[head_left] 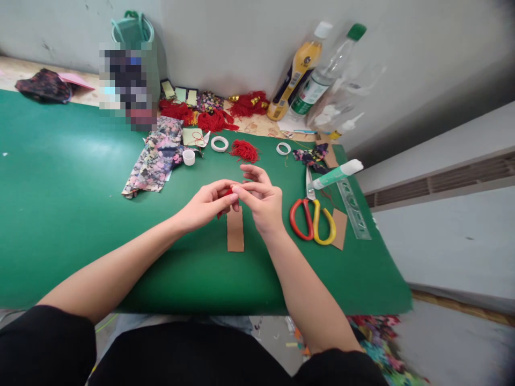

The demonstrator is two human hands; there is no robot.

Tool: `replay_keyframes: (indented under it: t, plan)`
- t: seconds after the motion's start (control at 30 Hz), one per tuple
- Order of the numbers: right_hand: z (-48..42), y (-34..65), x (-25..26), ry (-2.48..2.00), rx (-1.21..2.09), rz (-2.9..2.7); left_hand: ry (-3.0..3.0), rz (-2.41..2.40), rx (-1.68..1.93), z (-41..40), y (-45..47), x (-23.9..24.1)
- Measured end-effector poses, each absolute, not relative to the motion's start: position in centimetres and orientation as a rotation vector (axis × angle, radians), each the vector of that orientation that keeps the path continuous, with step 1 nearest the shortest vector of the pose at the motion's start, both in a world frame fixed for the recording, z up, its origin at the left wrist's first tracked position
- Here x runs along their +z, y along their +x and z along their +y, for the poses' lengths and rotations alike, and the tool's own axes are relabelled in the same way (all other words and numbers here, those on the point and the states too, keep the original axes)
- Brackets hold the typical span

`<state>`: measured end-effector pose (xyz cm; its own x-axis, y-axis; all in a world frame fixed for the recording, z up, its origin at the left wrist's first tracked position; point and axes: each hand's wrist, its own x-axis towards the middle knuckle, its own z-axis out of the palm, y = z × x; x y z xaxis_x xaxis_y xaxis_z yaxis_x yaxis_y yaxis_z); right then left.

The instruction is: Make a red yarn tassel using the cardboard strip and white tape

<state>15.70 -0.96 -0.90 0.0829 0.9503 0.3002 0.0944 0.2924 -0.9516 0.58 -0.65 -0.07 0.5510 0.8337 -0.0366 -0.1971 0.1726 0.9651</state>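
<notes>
My left hand (205,206) and my right hand (259,199) meet over the green mat (60,214), fingertips pinched together. Between them shows a small red piece of thread or tassel (227,194), mostly hidden by the fingers. A brown cardboard strip (235,230) lies on the mat just below the hands. Red-and-yellow scissors (311,214) lie right of my right hand. A loose bundle of red thread (244,150) sits just beyond the hands.
Floral fabric (155,158), a small white cup (189,156), two tape rings (219,143) and a glue bottle (337,174) with a clear ruler (354,210) lie around. Bottles (300,69) lean on the wall. Red tassels (215,119) pile at the back.
</notes>
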Motion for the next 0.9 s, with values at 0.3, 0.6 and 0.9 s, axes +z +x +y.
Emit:
replay_keyframes:
  t: [0.3, 0.6, 0.9]
  plan:
    - [-0.8, 16.0, -0.9, -1.118, 0.938, -1.26, 1.045, 0.717, 0.901, -0.4, 0.8, -0.6]
    - [-0.6, 16.6, -0.7, -1.127, 0.977, -1.371, 1.036, 0.777, 0.953, -0.3, 0.6, -0.3]
    - [1.2, 18.9, -1.9, -1.34, 0.804, -1.381, 0.992, 0.882, 1.083, 0.1, 0.6, -0.6]
